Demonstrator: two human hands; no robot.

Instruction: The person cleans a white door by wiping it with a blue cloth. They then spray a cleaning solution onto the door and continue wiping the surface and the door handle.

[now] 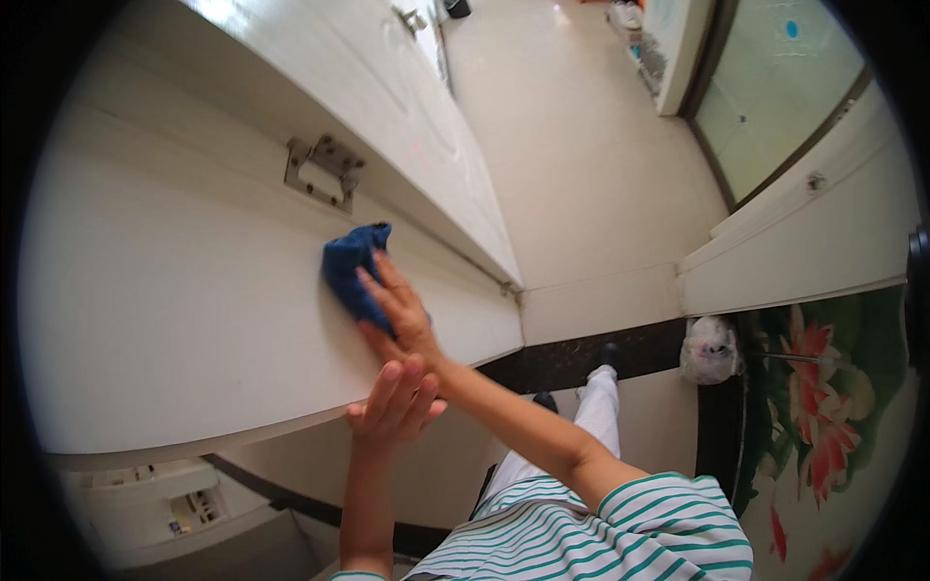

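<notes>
A dark blue cloth (352, 272) lies bunched against the broad white door face (182, 312). Over its right side is my right hand (403, 312), holding it to the surface with fingers spread and slightly blurred. My left hand (398, 399) is raised by the door's lower edge, just below the right wrist, palm and fingertips showing, with nothing seen in it. Whether it touches the edge I cannot tell. Above the cloth a metal hinge (323, 174) is screwed to the white face.
Beyond stands a white panelled surface with a metal handle (413, 20). A dark threshold strip (567, 356) crosses the tiled floor near my feet. At right are a plastic bag (710, 350), a panel with a red flower picture (817, 407) and a framed glass door (777, 94).
</notes>
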